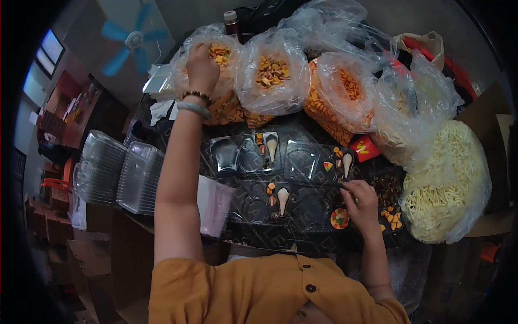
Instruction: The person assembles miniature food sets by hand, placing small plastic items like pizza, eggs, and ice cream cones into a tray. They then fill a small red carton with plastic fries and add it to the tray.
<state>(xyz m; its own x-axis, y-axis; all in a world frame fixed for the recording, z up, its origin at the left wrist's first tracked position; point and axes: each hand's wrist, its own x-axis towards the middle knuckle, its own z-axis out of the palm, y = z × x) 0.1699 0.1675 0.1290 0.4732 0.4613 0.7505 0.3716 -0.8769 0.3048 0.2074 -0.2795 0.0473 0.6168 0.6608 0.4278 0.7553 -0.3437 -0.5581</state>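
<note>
My left hand (203, 69), with a beaded bracelet and a pale bangle at the wrist, reaches over the leftmost clear bag (181, 73) of small coloured toy-food-like pieces (220, 54). Its fingers are curled; whatever they hold is hidden. My right hand (362, 204) pinches over the right side of the table, thumb and fingers together, on something too small to name. Below its fingers lies a round pizza-like piece (339, 218). Clear plastic trays (225, 155) hold cream spoon-shaped pieces (283, 198) and small burger-like and hot-dog-like pieces. A triangular watermelon-like piece (328, 167) lies near the right hand.
More open bags of small pieces (272, 73) and orange pieces (349, 83) line the back. A bag of cream strands (445, 189) stands right, beside a red carton (366, 148). Stacked clear containers (139, 175) are left. Loose brown pieces (387, 190) and a flask (231, 22) also show.
</note>
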